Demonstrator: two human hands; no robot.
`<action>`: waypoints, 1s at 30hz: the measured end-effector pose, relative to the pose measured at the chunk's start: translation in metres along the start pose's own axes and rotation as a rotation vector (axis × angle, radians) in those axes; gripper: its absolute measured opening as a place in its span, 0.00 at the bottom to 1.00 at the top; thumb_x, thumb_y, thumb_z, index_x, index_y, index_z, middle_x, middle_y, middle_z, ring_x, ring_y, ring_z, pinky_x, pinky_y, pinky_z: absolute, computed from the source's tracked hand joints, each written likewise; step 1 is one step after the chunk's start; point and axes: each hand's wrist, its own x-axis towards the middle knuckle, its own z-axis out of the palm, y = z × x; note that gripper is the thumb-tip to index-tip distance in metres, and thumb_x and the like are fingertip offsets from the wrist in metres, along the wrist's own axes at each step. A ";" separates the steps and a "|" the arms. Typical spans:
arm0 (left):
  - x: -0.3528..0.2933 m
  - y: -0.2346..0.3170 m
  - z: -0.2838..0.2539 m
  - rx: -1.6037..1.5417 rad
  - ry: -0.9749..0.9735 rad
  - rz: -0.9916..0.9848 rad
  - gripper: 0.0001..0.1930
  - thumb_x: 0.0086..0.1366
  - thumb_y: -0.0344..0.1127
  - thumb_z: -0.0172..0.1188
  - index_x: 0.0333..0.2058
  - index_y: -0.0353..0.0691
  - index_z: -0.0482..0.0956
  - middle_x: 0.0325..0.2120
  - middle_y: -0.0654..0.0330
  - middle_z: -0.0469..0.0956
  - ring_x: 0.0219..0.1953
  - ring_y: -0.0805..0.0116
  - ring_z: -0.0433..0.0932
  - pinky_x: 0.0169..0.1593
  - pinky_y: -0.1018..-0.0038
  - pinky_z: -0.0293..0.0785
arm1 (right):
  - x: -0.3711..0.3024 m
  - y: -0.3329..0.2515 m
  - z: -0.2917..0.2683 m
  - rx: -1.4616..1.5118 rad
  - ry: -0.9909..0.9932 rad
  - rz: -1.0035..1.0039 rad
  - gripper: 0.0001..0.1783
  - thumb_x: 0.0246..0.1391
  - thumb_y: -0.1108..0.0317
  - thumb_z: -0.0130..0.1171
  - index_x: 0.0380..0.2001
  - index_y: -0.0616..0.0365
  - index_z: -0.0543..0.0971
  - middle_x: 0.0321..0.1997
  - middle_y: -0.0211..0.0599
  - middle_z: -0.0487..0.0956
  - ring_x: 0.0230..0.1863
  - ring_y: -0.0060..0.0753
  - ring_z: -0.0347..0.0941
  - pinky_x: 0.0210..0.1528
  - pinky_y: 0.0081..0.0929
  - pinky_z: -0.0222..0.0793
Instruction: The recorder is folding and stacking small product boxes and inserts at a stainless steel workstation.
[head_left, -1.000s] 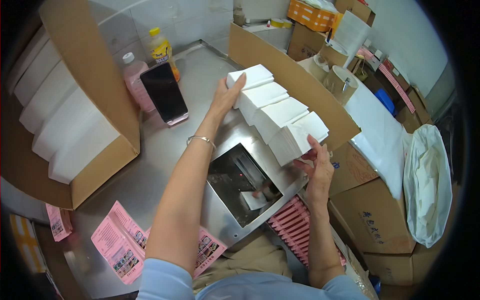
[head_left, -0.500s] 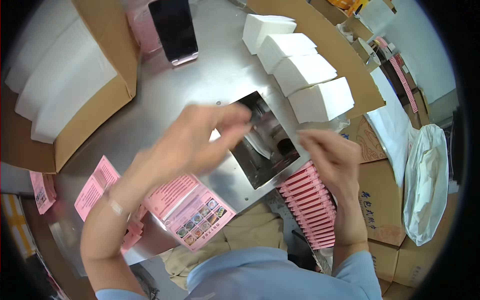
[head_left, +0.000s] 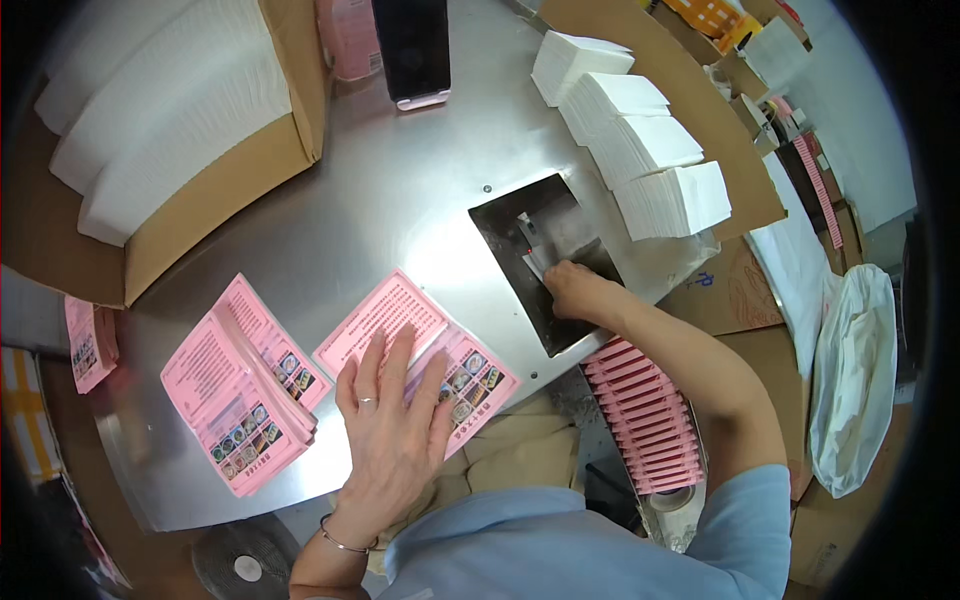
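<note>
My left hand [head_left: 393, 440] lies flat, fingers spread, on a pink printed paper packet [head_left: 480, 385] with small food pictures, near the table's front edge. A pale strip shows across the packet beside my fingertips. My right hand [head_left: 578, 290] reaches into a dark rectangular opening [head_left: 545, 335] in the metal tabletop. Its fingers are bent together and partly hidden, beside a narrow white piece [head_left: 535, 264] inside the opening; whether they hold it is unclear. Left of my left hand, more pink packets [head_left: 235, 400] lie in an overlapping stack.
Several stacks of folded white napkins [head_left: 650, 145] stand at the far right along a cardboard flap [head_left: 725, 150]. A carton of white napkins [head_left: 215, 200] is at the left. A phone [head_left: 413, 50] stands at the back. Below the opening sits a row of pink packets [head_left: 645, 415].
My left hand has moved from above the opening down onto the pink packet and flattened out. My right hand has gone from beside the opening into it. The whole view has shifted.
</note>
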 end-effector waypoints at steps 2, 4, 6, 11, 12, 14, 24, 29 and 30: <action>0.001 0.000 0.003 0.025 0.022 0.003 0.25 0.58 0.34 0.65 0.56 0.39 0.78 0.66 0.46 0.64 0.68 0.43 0.60 0.69 0.47 0.49 | 0.003 0.000 -0.006 -0.027 0.004 -0.017 0.11 0.43 0.73 0.60 0.32 0.68 0.79 0.37 0.56 0.81 0.46 0.59 0.78 0.50 0.46 0.76; -0.004 -0.004 0.004 0.079 0.046 -0.023 0.25 0.58 0.35 0.66 0.56 0.39 0.78 0.66 0.46 0.64 0.68 0.42 0.59 0.70 0.47 0.48 | -0.008 -0.042 -0.052 0.019 0.112 0.159 0.10 0.45 0.72 0.59 0.31 0.68 0.81 0.37 0.57 0.82 0.41 0.59 0.79 0.47 0.42 0.76; -0.009 -0.007 0.004 0.093 0.127 -0.130 0.25 0.59 0.34 0.66 0.56 0.38 0.77 0.65 0.45 0.65 0.68 0.42 0.59 0.69 0.47 0.51 | -0.040 -0.056 -0.086 0.293 0.337 0.135 0.09 0.47 0.73 0.56 0.29 0.70 0.80 0.29 0.51 0.80 0.33 0.50 0.78 0.40 0.38 0.75; 0.011 0.023 -0.029 -0.236 0.432 0.029 0.24 0.57 0.28 0.67 0.54 0.40 0.78 0.62 0.42 0.66 0.66 0.38 0.61 0.66 0.47 0.58 | -0.173 -0.117 -0.138 0.808 1.250 0.126 0.10 0.52 0.72 0.55 0.26 0.70 0.82 0.31 0.43 0.80 0.35 0.33 0.77 0.40 0.29 0.73; 0.000 0.029 -0.040 -0.195 0.592 0.023 0.25 0.56 0.26 0.67 0.54 0.39 0.78 0.60 0.42 0.67 0.64 0.38 0.64 0.65 0.48 0.60 | -0.186 -0.115 -0.140 0.802 1.261 0.139 0.10 0.52 0.72 0.55 0.26 0.70 0.82 0.31 0.43 0.80 0.35 0.33 0.77 0.40 0.29 0.73; -0.011 0.033 -0.045 -0.219 0.724 0.008 0.25 0.55 0.22 0.66 0.54 0.36 0.77 0.58 0.42 0.69 0.60 0.39 0.68 0.63 0.49 0.62 | -0.209 -0.106 -0.142 0.899 1.293 0.159 0.08 0.53 0.77 0.57 0.33 0.69 0.83 0.31 0.38 0.81 0.34 0.27 0.76 0.41 0.24 0.73; 0.009 -0.012 0.015 0.159 0.152 -0.090 0.25 0.59 0.34 0.65 0.57 0.42 0.77 0.65 0.43 0.63 0.69 0.38 0.57 0.70 0.45 0.49 | -0.126 -0.047 -0.091 0.615 0.808 0.066 0.09 0.55 0.76 0.61 0.40 0.66 0.83 0.31 0.45 0.82 0.30 0.38 0.79 0.35 0.30 0.74; 0.009 -0.013 0.011 0.114 0.082 -0.149 0.25 0.62 0.37 0.63 0.59 0.43 0.77 0.67 0.43 0.61 0.70 0.38 0.55 0.71 0.43 0.45 | -0.098 -0.046 -0.092 0.468 0.607 0.045 0.08 0.52 0.77 0.58 0.36 0.67 0.81 0.30 0.52 0.80 0.33 0.54 0.79 0.36 0.40 0.74; 0.009 -0.013 0.008 0.101 0.058 -0.158 0.25 0.62 0.37 0.62 0.59 0.43 0.77 0.68 0.43 0.60 0.70 0.38 0.54 0.71 0.43 0.44 | -0.091 -0.044 -0.092 0.465 0.595 0.051 0.08 0.52 0.77 0.58 0.36 0.67 0.81 0.30 0.52 0.80 0.33 0.54 0.79 0.36 0.40 0.74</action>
